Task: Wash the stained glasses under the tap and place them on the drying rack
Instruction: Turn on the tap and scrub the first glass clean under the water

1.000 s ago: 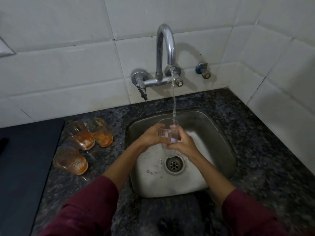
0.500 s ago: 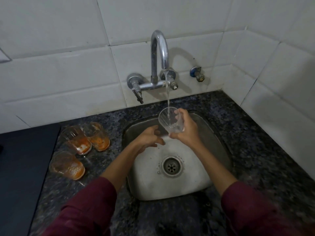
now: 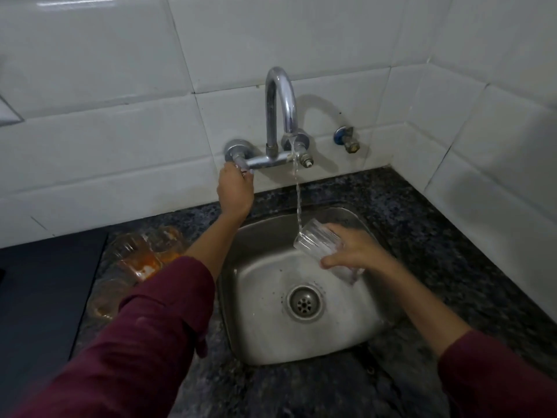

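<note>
My right hand (image 3: 355,251) held a clear glass (image 3: 319,245), fingers wrapped round it, tilted over the sink (image 3: 331,342) under the tap (image 3: 281,110). My left hand (image 3: 235,188) gripped the tap's lever. Left of the sink, three stained glasses (image 3: 141,257) waited on the bench (image 3: 452,267), partly behind my sleeve (image 3: 150,327); no drying rack showed.

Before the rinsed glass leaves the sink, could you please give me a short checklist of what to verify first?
1. Right hand has firm hold of the clear glass: ok.
2. Glass free of orange stain: ok on the visible part.
3. Left hand on the tap handle: ok.
4. Water stream shut off: not ok, it runs onto the glass.
5. Drying rack in reach: cannot tell, none in view.
6. Stained glasses on the counter washed: not ok.
</note>
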